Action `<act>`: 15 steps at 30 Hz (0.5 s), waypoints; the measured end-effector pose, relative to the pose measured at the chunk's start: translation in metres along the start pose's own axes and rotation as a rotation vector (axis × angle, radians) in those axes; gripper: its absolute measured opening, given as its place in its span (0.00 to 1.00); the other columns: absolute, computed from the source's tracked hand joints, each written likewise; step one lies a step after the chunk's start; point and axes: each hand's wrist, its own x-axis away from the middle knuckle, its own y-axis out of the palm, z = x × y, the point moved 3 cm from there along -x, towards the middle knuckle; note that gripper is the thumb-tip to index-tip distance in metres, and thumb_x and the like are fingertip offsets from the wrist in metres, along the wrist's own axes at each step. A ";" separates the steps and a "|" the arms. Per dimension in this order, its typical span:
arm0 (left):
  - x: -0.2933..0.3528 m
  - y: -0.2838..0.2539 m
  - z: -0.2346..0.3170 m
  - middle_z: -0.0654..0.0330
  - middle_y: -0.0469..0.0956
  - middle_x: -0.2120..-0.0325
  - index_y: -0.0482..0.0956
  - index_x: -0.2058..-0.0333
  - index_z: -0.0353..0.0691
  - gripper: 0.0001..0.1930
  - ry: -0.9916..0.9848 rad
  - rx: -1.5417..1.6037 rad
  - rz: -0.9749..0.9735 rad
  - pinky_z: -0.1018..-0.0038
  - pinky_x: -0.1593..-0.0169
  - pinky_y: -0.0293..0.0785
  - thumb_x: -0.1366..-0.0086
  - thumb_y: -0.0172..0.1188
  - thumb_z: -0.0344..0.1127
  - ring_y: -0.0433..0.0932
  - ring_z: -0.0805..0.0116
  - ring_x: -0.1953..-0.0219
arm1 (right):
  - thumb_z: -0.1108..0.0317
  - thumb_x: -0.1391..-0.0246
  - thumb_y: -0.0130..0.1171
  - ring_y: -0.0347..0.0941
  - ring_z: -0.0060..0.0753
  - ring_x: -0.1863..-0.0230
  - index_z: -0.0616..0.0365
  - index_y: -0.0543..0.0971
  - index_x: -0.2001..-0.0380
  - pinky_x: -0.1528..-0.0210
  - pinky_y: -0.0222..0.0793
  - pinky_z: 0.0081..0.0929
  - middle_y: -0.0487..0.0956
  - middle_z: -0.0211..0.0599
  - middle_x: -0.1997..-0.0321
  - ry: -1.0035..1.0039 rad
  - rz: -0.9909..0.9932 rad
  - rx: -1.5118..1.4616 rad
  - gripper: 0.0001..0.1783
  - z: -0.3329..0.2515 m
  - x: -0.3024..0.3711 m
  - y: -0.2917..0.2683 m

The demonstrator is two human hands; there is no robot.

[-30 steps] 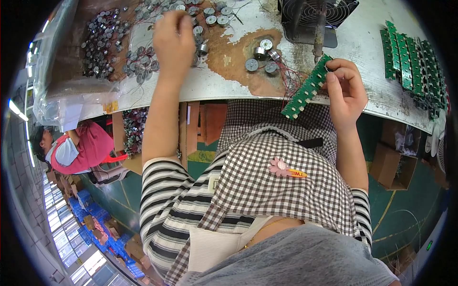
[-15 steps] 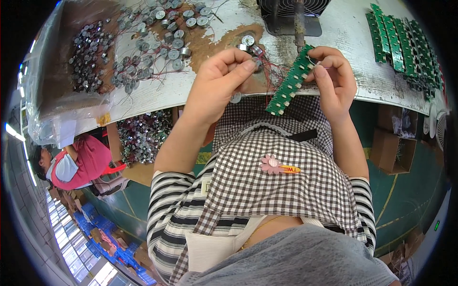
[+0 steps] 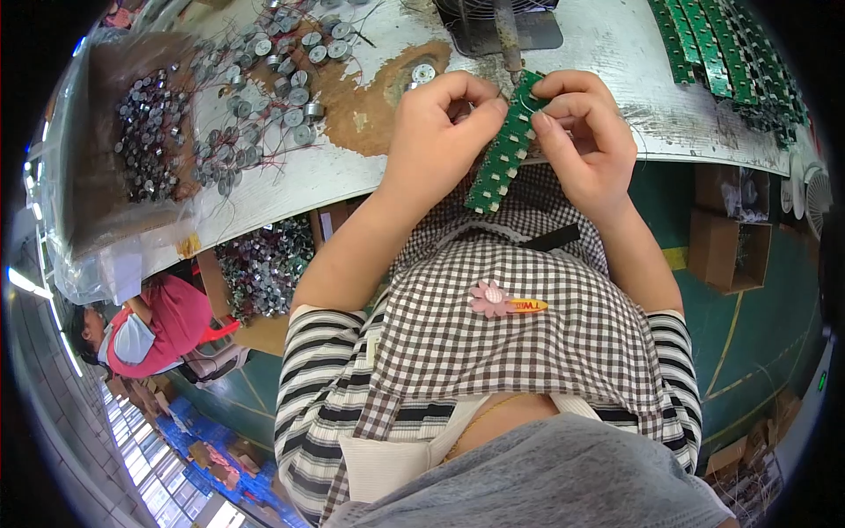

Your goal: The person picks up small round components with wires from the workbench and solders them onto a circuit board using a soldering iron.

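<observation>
Landmark for my notes, taken remotely over the head view: the black fan (image 3: 466, 9). Containers first. Far left of the fan I have a lined carton (image 3: 97, 180), clear plastic film over its rim, holding a heap of small round metal motors (image 3: 154, 132). Left of the fan and below table height I log a lower carton (image 3: 211, 277), filled with small shiny metal parts (image 3: 268, 264). Right of the fan, also below table height, two open cartons (image 3: 739, 260); the upper holds clear plastic, the lower's contents I cannot make out.

Surface: white table (image 3: 607, 97), paint worn to brown left of the fan. Loose motors (image 3: 264, 84) with red leads lie further left; stacked green boards (image 3: 717, 48) lie right. Room: green floor (image 3: 695, 370) with yellow lines; a co-worker (image 3: 163, 326) in red sits far left.

Work: one green circuit board (image 3: 503, 154) is raised on the wearer's side of the fan, long axis slanting, far end toward the fan and slightly right, white connectors along its right edge. Right hand (image 3: 585, 141): thumb and fingers clamped on the far end. Left hand (image 3: 444, 132): fingers curled at the opposite edge; whether they grip anything, I cannot tell.
</observation>
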 end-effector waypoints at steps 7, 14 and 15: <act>-0.006 0.005 0.003 0.65 0.75 0.82 0.75 0.75 0.31 0.07 -0.203 0.155 0.028 0.84 0.77 0.65 0.45 0.59 0.29 0.70 0.83 0.79 | 0.79 0.58 0.62 0.75 0.23 0.67 0.64 0.76 0.76 0.70 0.67 0.17 0.77 0.45 0.59 -0.050 -0.030 0.104 0.04 -0.001 -0.011 -0.005; -0.008 0.007 0.010 0.67 0.75 0.77 0.76 0.73 0.33 0.05 -0.204 0.214 0.051 0.85 0.70 0.64 0.44 0.60 0.29 0.70 0.83 0.74 | 0.79 0.59 0.62 0.75 0.26 0.61 0.63 0.77 0.77 0.67 0.68 0.20 0.77 0.45 0.60 -0.130 -0.030 0.192 0.04 -0.004 -0.019 -0.008; -0.007 0.006 0.010 0.67 0.75 0.77 0.76 0.73 0.33 0.05 -0.203 0.213 0.050 0.85 0.70 0.64 0.44 0.60 0.29 0.70 0.83 0.74 | 0.79 0.59 0.62 0.75 0.25 0.63 0.64 0.77 0.77 0.68 0.68 0.19 0.76 0.45 0.60 -0.144 -0.029 0.178 0.04 -0.005 -0.019 -0.008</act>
